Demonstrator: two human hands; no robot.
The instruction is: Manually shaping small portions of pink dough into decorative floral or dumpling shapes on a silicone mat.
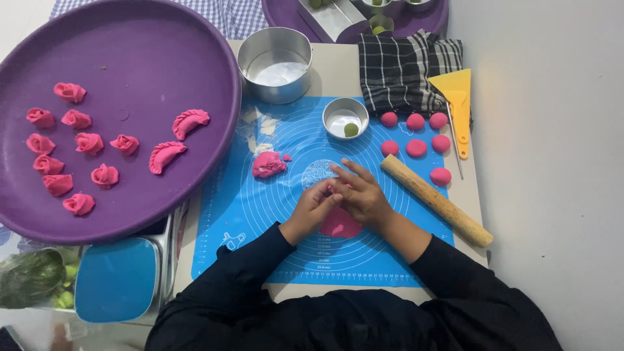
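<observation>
While over mat [260,214], hands [341,198] mid-centre.

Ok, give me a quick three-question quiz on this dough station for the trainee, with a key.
1. True or false: the wooden rolling pin lies on the purple tray.
2. Which holds a green ball: A) the small round tin B) the large round tin C) the yellow scraper?
3. Fill in: both hands, left hand and right hand, work over a flat pink dough disc on the blue ____.

Key: 1 false, it lies at the mat's right edge. 2 A. 3 mat.
</observation>
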